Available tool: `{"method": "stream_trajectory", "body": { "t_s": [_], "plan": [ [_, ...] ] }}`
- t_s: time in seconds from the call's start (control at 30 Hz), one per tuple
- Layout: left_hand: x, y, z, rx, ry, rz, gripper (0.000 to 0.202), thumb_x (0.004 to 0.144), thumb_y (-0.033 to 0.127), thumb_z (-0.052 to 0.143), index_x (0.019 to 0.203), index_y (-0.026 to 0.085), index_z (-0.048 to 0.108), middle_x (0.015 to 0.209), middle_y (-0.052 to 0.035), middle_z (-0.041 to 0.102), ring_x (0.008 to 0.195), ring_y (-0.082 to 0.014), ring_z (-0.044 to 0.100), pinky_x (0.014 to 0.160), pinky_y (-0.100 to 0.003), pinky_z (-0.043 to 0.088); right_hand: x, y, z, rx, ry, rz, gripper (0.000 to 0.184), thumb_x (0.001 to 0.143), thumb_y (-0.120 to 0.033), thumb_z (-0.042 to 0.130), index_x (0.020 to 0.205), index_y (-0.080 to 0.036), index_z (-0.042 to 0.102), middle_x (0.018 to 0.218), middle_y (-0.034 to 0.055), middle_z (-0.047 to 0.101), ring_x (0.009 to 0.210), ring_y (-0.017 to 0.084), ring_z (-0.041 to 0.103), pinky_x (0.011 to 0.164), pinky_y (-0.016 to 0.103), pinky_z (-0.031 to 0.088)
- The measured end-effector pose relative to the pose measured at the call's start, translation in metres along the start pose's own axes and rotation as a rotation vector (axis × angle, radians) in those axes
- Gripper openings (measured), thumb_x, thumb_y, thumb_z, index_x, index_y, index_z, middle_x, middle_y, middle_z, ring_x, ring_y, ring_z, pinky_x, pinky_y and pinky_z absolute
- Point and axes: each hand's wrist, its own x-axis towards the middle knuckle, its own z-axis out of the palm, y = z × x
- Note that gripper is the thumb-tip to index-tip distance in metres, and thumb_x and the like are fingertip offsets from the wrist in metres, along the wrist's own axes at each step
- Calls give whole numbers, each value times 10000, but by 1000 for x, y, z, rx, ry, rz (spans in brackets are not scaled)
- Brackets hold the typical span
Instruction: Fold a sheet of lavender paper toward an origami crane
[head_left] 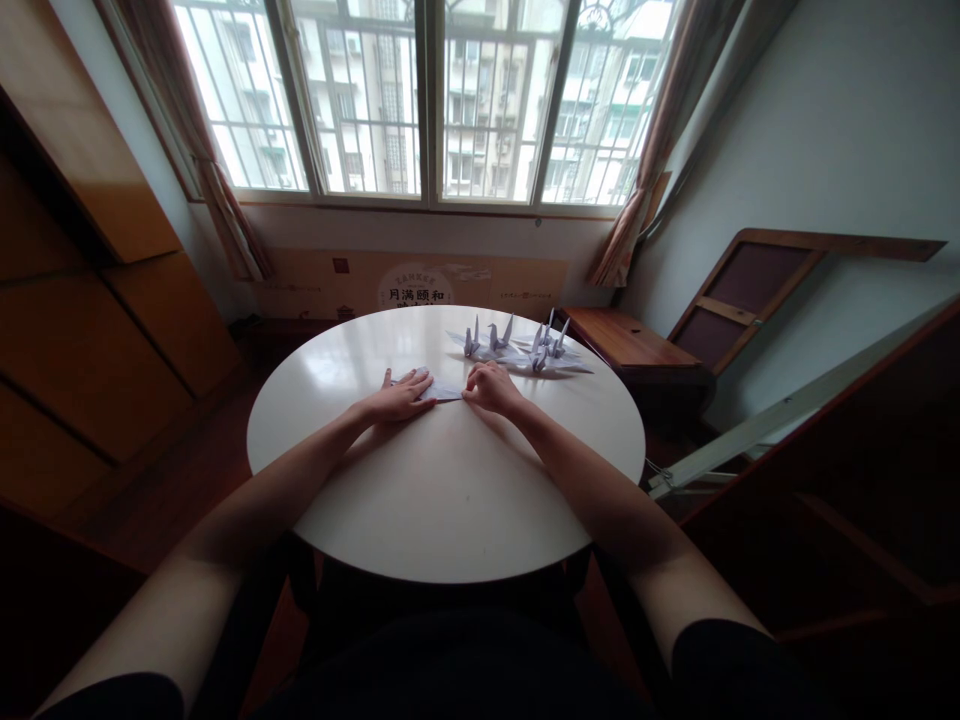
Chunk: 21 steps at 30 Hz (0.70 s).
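A folded sheet of pale paper (448, 393) lies on the white round table (442, 500) between my hands. My left hand (405, 392) rests flat on it with the fingers spread, covering much of its left part. At the paper's right tip, my right hand (489, 386) is closed with the fingers pinched together on the corner. Just beyond my right hand stand several folded paper cranes (499, 338), grouped at the far right of the tabletop with their necks and tails pointing up.
Past the table's far edge, a flat printed cardboard box (480, 285) leans below the window (427, 100). A low wooden cabinet (630, 340) stands to the right, near a leaning wooden frame (750, 280). Wooden cupboards (150, 340) line the left side.
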Motion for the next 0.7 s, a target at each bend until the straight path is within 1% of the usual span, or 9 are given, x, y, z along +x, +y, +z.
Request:
{"method": "stream_trajectory", "body": {
  "t_s": [0.07,0.13,0.2,0.27,0.33,0.43,0.57,0.63,0.7],
  "plan": [
    [0,0,0,-16,14,60,655,943,588,249,1496,237,271,1573,-129,217,1456,-311,167,1108,-654,25,0,1,0,-12,-5,-7,105,787,-253,682,740,-193,754,1004,97,685,1001,295,534,866,417,397],
    [0,-1,0,-20,41,109,613,959,549,252,1479,231,313,1557,-136,269,1443,-284,218,1132,-595,122,0,1,1,-15,3,-19,106,797,-260,683,817,-194,763,1031,102,682,1014,301,538,876,424,394],
    [0,0,0,-9,71,140,574,972,516,246,1459,231,358,1536,-138,319,1426,-269,263,1136,-538,197,-1,2,2,-1,17,-50,199,805,-299,689,967,-202,753,1054,109,679,1028,305,546,884,424,395],
    [-1,0,0,5,88,158,542,984,481,232,1439,237,394,1516,-131,360,1408,-265,300,1130,-510,238,-1,2,4,21,12,-107,321,810,-354,693,1096,-211,718,1082,115,674,1035,302,563,884,408,403],
    [-1,0,-1,8,105,173,515,992,450,219,1421,249,423,1500,-115,389,1389,-263,330,1122,-496,266,-2,2,4,43,-11,-168,365,813,-372,689,1145,-221,699,1111,110,669,1023,286,592,868,373,421],
    [0,-2,1,-3,140,208,487,999,421,220,1398,265,451,1474,-85,429,1361,-242,367,1112,-448,300,-4,0,4,63,-27,-214,312,834,-311,664,1139,-257,704,1121,82,674,991,249,630,838,322,441],
    [4,-6,4,-18,176,251,477,998,414,237,1375,256,484,1453,-77,457,1340,-232,396,1104,-402,319,-5,-2,3,63,-12,-199,223,842,-217,628,1016,-283,752,1070,48,698,946,218,649,817,299,447],
    [5,-8,4,-20,188,277,482,979,449,304,1371,242,493,1436,-91,476,1307,-251,438,1084,-399,346,-5,-2,3,63,3,-182,209,844,-200,613,968,-277,763,1044,38,706,906,203,656,781,286,449],
    [6,-10,4,-34,200,311,513,938,473,413,1380,223,487,1413,-106,500,1261,-273,485,1057,-394,378,-5,-2,2,60,30,-170,213,857,-198,587,951,-266,765,1024,34,710,873,191,660,745,273,447]
  ]
}}
